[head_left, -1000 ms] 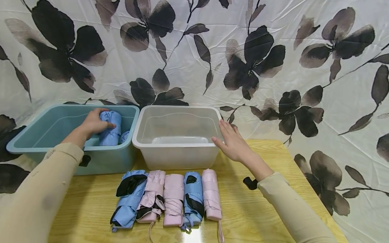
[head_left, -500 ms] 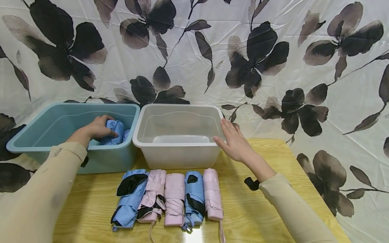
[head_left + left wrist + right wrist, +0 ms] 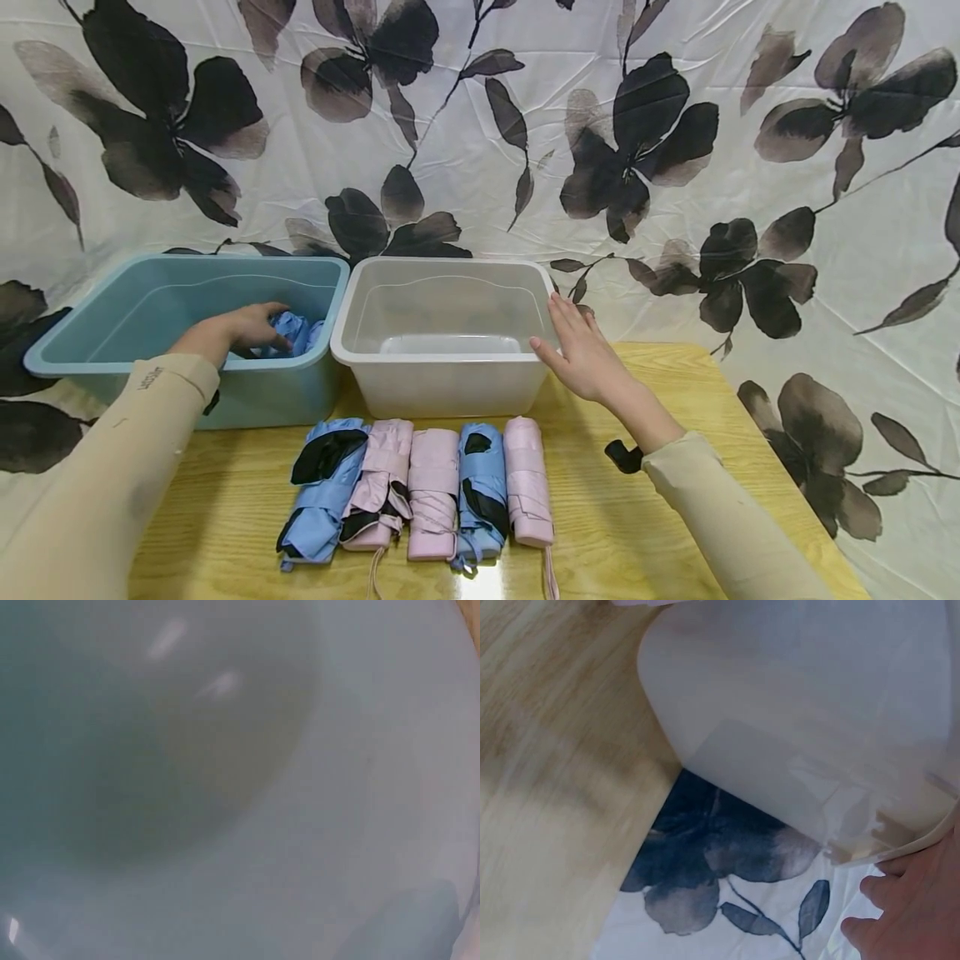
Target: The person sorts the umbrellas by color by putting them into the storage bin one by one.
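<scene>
Blue bundle in left hand, inside teal bin, right hand apart.

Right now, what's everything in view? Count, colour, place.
Table: one, yellow wood-grain, foreground.
Floral cloth: one, white with dark flowers, behind the table.
Teal bin: one, teal, back left on the table.
White bin: one, translucent white, beside it on the right.
Pink folded umbrellas: three, pink, tabletop row before the bins.
Blue folded umbrellas: two, blue, same row.
Binned umbrellas: apparently two, blue, teal bin's right end, partly hidden.
Black wrist pieces: two, black, one per wrist.
Sleeves: two, beige, both arms.
Left hand: one, at the binned umbrellas; grip unclear.
Right hand: one, on the white bin's right rim.
</scene>
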Motion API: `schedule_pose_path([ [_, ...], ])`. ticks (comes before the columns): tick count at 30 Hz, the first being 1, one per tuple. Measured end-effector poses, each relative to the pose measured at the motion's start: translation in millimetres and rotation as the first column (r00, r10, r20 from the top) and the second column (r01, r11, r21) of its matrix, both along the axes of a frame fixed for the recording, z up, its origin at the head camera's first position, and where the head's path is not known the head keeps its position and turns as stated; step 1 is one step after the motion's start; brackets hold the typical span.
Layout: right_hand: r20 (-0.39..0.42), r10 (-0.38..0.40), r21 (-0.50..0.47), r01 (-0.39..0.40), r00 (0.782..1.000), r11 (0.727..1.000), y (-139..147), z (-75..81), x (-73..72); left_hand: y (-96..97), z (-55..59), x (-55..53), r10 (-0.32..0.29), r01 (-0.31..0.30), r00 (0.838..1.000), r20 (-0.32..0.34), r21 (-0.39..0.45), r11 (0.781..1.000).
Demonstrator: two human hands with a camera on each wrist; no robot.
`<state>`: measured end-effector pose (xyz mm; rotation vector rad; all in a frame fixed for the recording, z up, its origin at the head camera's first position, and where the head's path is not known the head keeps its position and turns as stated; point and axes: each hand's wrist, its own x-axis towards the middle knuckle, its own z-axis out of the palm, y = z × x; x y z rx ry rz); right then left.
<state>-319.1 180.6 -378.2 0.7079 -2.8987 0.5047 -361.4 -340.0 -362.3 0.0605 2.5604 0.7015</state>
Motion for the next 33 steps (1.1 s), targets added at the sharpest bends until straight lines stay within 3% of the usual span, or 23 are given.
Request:
schedule_pose_path([
  [4, -0.001, 0.001, -0.007, -0.001, 1.000, 1.000, 1.3, 2.1, 0.5, 1.1, 2.5, 1.3, -0.023, 0.023, 0.999, 0.045, -0.013, 1.000],
  [7, 0.003, -0.002, -0.015, 0.002, 1.000, 1.000, 1.4, 3.3, 0.7, 1.6, 4.0, 2.4, -0.041, 0.042, 0.999, 0.028, -0.024, 0.999],
  [11, -0.005, -0.004, -0.017, 0.004, 1.000, 1.000, 1.4, 2.5, -0.4, 3.0, 5.8, 4.5, -0.075, 0.071, 0.995, -0.065, -0.059, 0.996],
  [14, -0.005, -0.004, -0.018, 0.004, 1.000, 1.000, 1.0, 1.0, -0.7, 3.9, 7.1, 6.9, -0.084, 0.072, 0.983, -0.164, -0.077, 0.994],
  [20, 0.000, -0.003, -0.019, 0.003, 1.000, 1.000, 0.0, 0.1, 1.4, 8.5, 13.9, 16.2, -0.028, 0.028, 0.950, -0.311, -0.006, 1.000],
  [24, -0.014, 0.000, -0.022, -0.001, 1.000, 1.000, 0.2, 0.2, 1.5, 15.1, 24.1, 28.9, 0.006, 0.021, 0.930, -0.368, 0.069, 0.997],
  [29, -0.010, 0.001, -0.021, -0.002, 1.000, 1.000, 1.2, 0.6, 2.0, 23.5, 35.0, 54.3, 0.041, 0.033, 0.910, -0.412, 0.171, 0.985],
  [33, -0.013, 0.005, -0.020, -0.006, 1.000, 1.000, 0.5, 0.6, 3.2, 31.3, 38.6, 78.6, 0.062, 0.049, 0.866, -0.496, 0.206, 0.977],
])
